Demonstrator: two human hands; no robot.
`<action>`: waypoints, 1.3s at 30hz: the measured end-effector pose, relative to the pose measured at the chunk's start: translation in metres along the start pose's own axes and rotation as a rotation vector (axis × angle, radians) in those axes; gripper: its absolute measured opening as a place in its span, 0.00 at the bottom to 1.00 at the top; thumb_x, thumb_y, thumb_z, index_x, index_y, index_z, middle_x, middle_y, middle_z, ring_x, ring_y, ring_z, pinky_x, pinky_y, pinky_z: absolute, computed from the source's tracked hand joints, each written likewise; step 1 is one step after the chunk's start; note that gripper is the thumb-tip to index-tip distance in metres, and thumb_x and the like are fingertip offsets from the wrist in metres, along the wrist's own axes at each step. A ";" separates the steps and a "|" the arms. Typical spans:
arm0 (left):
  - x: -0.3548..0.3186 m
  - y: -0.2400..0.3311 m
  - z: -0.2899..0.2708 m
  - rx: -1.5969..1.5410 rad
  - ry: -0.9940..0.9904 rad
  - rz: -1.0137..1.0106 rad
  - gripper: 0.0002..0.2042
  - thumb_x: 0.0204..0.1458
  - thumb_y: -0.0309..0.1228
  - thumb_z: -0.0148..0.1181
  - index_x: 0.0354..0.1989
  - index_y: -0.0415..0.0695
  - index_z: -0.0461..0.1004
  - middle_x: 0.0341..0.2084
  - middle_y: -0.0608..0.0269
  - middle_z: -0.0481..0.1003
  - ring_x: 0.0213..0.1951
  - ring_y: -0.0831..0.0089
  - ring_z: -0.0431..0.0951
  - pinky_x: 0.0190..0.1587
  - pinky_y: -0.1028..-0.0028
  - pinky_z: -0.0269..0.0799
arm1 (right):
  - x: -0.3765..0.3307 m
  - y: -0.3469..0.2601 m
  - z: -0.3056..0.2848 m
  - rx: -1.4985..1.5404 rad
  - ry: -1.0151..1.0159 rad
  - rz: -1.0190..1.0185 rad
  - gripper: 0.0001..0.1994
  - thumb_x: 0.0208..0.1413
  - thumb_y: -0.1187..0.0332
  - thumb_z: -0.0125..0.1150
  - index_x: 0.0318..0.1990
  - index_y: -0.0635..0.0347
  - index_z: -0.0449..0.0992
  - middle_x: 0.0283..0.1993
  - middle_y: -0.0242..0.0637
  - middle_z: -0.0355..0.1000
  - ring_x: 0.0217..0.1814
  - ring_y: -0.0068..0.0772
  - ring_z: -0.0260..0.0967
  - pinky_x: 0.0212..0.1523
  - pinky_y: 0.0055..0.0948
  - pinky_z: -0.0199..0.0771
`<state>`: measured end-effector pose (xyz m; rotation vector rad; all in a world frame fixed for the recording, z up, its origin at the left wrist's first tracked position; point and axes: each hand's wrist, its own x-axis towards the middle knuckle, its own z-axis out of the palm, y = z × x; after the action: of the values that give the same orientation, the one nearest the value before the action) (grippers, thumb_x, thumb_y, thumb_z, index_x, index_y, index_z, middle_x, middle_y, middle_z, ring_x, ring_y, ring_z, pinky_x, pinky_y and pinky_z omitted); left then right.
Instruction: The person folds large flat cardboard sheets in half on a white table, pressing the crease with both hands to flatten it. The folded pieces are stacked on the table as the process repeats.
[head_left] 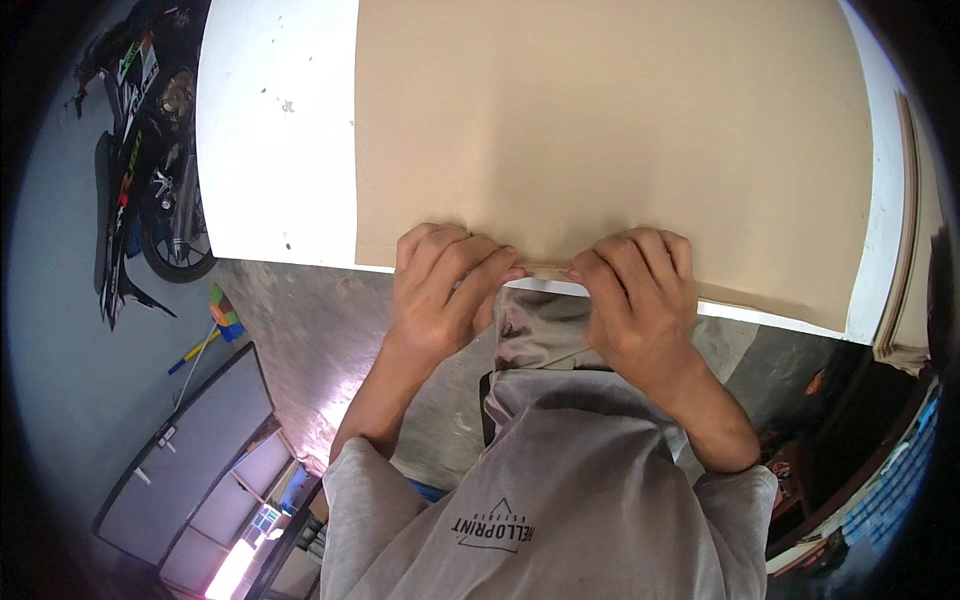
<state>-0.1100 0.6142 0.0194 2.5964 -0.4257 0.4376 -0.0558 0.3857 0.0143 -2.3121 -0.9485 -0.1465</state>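
Both the left hand (440,285) and the right hand (640,295) pinch the near edge of the brown cardboard sheet (610,130) lying on the white table (275,140)

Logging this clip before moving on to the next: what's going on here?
A person stands at a white table with a large sheet of brown cardboard lying on it. Both hands, the left hand and the right hand, press down side by side on the cardboard's near edge, fingers curled over it. A motorbike is parked on the floor to the left.
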 end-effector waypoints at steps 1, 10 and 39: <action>0.002 0.001 0.000 -0.004 0.012 -0.011 0.12 0.43 0.27 0.79 0.37 0.42 0.86 0.34 0.61 0.80 0.38 0.62 0.79 0.49 0.61 0.74 | 0.003 0.000 -0.001 0.007 0.006 0.006 0.07 0.47 0.72 0.66 0.36 0.58 0.80 0.39 0.35 0.72 0.45 0.39 0.71 0.47 0.43 0.67; 0.037 -0.001 -0.014 -0.195 -0.232 -0.325 0.18 0.46 0.29 0.78 0.46 0.44 0.82 0.29 0.62 0.78 0.34 0.61 0.76 0.47 0.63 0.67 | 0.025 0.004 -0.012 0.075 -0.106 0.114 0.09 0.46 0.73 0.71 0.36 0.57 0.79 0.36 0.36 0.70 0.41 0.42 0.68 0.45 0.43 0.62; 0.017 -0.058 -0.063 0.005 -0.359 -0.482 0.28 0.43 0.45 0.83 0.48 0.40 0.80 0.33 0.61 0.77 0.39 0.63 0.76 0.49 0.62 0.65 | 0.026 0.009 -0.020 0.111 -0.150 0.180 0.07 0.49 0.74 0.75 0.31 0.58 0.79 0.35 0.36 0.71 0.43 0.45 0.66 0.45 0.44 0.61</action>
<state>-0.0877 0.6904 0.0556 2.6634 0.0969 -0.1938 -0.0280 0.3846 0.0341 -2.3152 -0.7941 0.1527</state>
